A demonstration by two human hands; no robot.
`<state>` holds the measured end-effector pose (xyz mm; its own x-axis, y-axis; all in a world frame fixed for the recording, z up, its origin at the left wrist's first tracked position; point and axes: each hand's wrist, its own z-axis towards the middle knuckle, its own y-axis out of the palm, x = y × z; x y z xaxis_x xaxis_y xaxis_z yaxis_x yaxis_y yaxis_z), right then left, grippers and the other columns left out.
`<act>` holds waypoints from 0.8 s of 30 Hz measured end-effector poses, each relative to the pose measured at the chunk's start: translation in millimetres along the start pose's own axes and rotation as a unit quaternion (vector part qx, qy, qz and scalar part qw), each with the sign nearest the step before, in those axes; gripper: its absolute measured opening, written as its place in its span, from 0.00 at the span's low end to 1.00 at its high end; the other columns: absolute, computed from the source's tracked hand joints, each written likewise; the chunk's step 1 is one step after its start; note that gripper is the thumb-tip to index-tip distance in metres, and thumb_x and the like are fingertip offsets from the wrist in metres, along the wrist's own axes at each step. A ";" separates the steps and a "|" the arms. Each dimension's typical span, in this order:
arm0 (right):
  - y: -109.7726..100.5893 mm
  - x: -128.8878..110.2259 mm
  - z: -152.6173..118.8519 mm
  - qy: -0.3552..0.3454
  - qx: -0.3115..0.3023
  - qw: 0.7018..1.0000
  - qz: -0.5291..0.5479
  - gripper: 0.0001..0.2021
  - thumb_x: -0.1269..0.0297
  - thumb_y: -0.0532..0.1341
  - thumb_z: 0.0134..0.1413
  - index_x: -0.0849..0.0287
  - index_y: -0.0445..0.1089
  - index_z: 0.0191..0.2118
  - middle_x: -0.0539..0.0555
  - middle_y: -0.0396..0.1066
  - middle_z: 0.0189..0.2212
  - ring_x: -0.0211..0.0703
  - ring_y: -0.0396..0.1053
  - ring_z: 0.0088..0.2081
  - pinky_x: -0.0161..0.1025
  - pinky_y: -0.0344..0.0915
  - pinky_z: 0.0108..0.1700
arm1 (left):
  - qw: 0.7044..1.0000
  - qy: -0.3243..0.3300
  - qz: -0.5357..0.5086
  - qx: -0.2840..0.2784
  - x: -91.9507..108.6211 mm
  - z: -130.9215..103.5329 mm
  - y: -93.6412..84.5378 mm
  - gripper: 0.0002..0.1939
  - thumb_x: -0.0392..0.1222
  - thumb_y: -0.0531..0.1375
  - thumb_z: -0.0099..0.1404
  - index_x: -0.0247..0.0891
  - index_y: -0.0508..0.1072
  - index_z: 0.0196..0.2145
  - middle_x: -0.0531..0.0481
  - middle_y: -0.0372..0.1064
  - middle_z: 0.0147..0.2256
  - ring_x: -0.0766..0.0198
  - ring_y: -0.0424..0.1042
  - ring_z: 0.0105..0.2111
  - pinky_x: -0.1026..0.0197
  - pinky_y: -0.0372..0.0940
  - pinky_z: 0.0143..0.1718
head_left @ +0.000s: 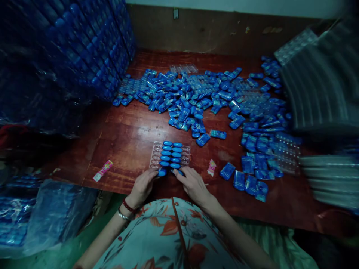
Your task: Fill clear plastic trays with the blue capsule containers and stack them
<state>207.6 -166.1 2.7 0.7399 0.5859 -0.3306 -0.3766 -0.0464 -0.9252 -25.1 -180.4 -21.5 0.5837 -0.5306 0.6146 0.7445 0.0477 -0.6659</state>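
Note:
A clear plastic blister tray [185,156] lies on the table in front of me. Its two middle columns hold glossy blue oval pieces [166,153], while the outer columns show bare cavities. At the tray's near edge, the closed fingers of my left hand [142,186] grip a blue piece [162,172]. Opposite it, my right hand [194,185] has its thumb and fingers closed on another blue piece [177,172], partly covered by the fingertips. Both pieces are at the near end of the two filled columns.
A heap of blue wrapped packets [183,113] spreads across the table [131,127], with clear trays among them. Several packets [239,180] lie to the right. Stacked trays [322,82] stand at right, tall blue stacks [92,41] at left. Pink wrappers [103,170] lie nearby.

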 end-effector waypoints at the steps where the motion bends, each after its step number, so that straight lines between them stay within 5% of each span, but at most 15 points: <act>1: -2.4 -0.4 3.1 0.002 -0.014 1.000 -0.012 0.18 0.77 0.48 0.60 0.58 0.67 0.49 0.56 0.68 0.34 0.42 0.63 0.36 0.38 0.59 0.37 | 1.000 0.022 0.006 -0.013 -4.1 -0.1 0.5 0.19 0.30 0.47 0.67 0.38 0.64 0.53 0.43 0.71 0.44 0.63 0.71 0.44 0.61 0.69 0.44; 9: -8.8 2.5 7.6 -0.031 -0.002 0.999 -0.043 0.16 0.75 0.48 0.62 0.59 0.66 0.51 0.56 0.67 0.34 0.42 0.61 0.36 0.39 0.54 0.36 | 0.979 0.124 0.041 -0.160 -14.8 14.2 -10.0 0.30 0.27 0.46 0.65 0.39 0.50 0.63 0.40 0.67 0.44 0.60 0.69 0.44 0.58 0.70 0.41; 13: -9.8 -7.0 10.8 -0.027 -0.005 0.996 -0.081 0.14 0.72 0.49 0.63 0.58 0.67 0.49 0.54 0.67 0.31 0.42 0.60 0.34 0.40 0.53 0.36 | 0.971 0.110 0.043 -0.207 -14.0 25.0 -14.3 0.31 0.27 0.47 0.65 0.43 0.49 0.64 0.42 0.66 0.43 0.61 0.69 0.42 0.58 0.70 0.42; 21: -6.6 -24.2 25.8 -0.021 -0.047 0.988 -0.147 0.10 0.73 0.54 0.58 0.57 0.68 0.43 0.52 0.67 0.30 0.42 0.62 0.31 0.42 0.57 0.37 | 0.980 0.131 0.034 -0.145 -20.7 25.1 -3.0 0.25 0.31 0.46 0.69 0.44 0.54 0.62 0.41 0.63 0.50 0.60 0.66 0.49 0.58 0.67 0.46; 24: -7.5 -28.0 19.0 0.015 -0.037 0.988 -0.147 0.15 0.71 0.53 0.59 0.56 0.65 0.51 0.53 0.69 0.33 0.42 0.64 0.31 0.43 0.60 0.39 | 0.987 0.112 0.052 -0.104 -20.2 25.3 -4.9 0.22 0.34 0.51 0.67 0.47 0.61 0.58 0.43 0.63 0.48 0.59 0.68 0.43 0.58 0.69 0.40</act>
<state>179.1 -166.8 22.4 0.8277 0.5590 -0.0498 -0.1020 0.0626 -0.9928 -32.3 -148.5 -19.9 0.5507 -0.7063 0.4447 0.5873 -0.0507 -0.8078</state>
